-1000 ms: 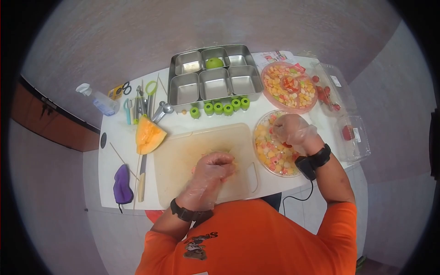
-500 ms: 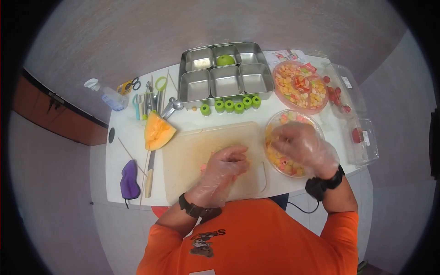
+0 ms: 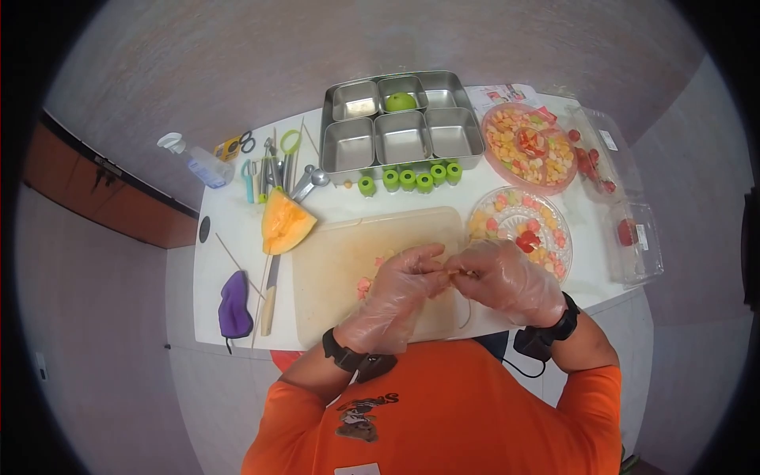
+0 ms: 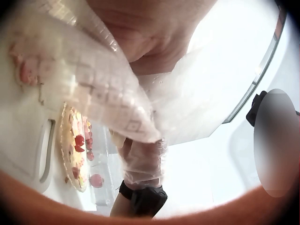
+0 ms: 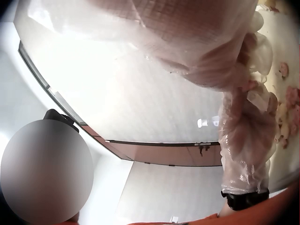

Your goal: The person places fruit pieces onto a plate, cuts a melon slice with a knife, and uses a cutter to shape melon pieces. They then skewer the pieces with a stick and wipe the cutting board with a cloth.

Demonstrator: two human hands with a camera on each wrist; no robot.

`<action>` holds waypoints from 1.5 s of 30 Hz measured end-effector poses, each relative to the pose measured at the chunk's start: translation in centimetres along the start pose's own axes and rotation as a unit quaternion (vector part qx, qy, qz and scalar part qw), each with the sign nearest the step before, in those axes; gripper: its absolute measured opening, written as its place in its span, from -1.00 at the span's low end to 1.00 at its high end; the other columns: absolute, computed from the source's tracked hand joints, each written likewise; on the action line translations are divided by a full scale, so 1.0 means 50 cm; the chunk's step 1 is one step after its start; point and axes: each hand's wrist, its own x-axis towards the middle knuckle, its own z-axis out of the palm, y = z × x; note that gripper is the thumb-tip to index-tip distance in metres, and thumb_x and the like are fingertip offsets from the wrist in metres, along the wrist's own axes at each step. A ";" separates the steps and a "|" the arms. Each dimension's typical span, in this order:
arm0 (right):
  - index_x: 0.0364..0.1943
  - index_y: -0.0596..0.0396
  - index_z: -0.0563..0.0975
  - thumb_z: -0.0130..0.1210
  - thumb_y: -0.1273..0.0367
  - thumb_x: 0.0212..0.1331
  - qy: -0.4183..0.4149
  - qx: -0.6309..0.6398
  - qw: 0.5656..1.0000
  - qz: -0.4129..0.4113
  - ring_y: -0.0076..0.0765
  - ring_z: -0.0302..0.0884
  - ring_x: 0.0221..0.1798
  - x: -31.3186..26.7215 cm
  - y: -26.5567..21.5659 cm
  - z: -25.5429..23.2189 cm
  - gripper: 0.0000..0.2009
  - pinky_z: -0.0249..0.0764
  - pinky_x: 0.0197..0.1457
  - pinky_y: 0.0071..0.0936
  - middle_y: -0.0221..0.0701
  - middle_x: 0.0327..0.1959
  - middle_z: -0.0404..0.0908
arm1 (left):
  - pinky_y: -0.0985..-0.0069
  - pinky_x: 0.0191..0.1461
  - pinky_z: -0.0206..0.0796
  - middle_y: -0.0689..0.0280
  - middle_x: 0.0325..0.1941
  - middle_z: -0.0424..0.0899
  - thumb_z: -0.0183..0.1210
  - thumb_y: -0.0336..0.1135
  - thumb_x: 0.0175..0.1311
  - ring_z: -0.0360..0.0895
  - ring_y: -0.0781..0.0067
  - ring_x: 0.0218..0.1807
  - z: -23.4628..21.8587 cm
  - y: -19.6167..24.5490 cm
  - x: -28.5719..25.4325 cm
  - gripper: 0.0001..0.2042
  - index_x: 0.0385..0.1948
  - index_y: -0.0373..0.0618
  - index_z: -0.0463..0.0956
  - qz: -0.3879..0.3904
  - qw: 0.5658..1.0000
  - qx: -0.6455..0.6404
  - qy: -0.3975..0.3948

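Note:
Both hands wear clear plastic gloves and meet above the right part of the cutting board (image 3: 340, 245). The right hand (image 3: 511, 283) has thumb and fingers pinched together at the left hand's fingertips; a small pale piece seems to show there, too small to identify. The left hand (image 3: 400, 297) has its fingers partly bent, palm toward the right hand; whether it grips anything is unclear. Pink fruit pieces (image 3: 364, 287) lie on the board beside the left hand. Behind the right hand stands a clear plate (image 3: 513, 203) of fruit pieces with a red one near its middle.
A melon wedge (image 3: 285, 223), a knife (image 3: 269, 305) and a purple pouch (image 3: 234, 305) lie left. Behind are a steel tray (image 3: 332, 176) with a green fruit (image 3: 400, 101), several green cutters (image 3: 407, 180), a pink fruit platter (image 3: 546, 188) and clear boxes (image 3: 640, 265).
The right hand has moved from over the clear plate leftward to the left hand, uncovering more of the plate. The head view has shifted, so the tabletop appears farther right.

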 end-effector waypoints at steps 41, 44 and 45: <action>-0.22 0.13 0.68 0.29 0.29 0.18 0.092 -0.063 0.993 0.026 0.08 0.65 -0.14 -0.012 0.012 -0.057 -0.79 0.56 -0.07 -0.15 -0.13 -0.25 0.68 | 0.45 0.04 0.50 0.26 -0.09 0.68 0.31 -0.62 0.26 0.62 0.41 -0.09 -0.003 -0.020 0.021 -0.56 0.19 -0.25 0.49 0.011 1.000 -0.015 -0.006; -0.16 0.11 0.68 0.30 0.29 0.21 0.020 -0.032 0.999 -0.030 0.06 0.66 -0.14 -0.017 0.002 -0.005 -0.78 0.57 -0.08 -0.18 -0.17 -0.23 0.70 | 0.41 -0.05 0.57 0.15 -0.11 0.72 0.21 -0.73 0.25 0.70 0.29 -0.07 -0.012 -0.028 0.025 -0.55 0.18 -0.21 0.49 0.026 0.999 -0.033 -0.005; -0.15 0.10 0.68 0.31 0.28 0.21 0.020 -0.016 1.000 0.007 0.04 0.67 -0.14 -0.017 0.011 0.011 -0.77 0.57 -0.09 -0.18 -0.18 -0.22 0.71 | 0.41 -0.05 0.57 0.15 -0.11 0.72 0.21 -0.73 0.25 0.70 0.29 -0.07 -0.019 -0.031 0.026 -0.55 0.18 -0.21 0.49 0.024 0.999 -0.031 -0.006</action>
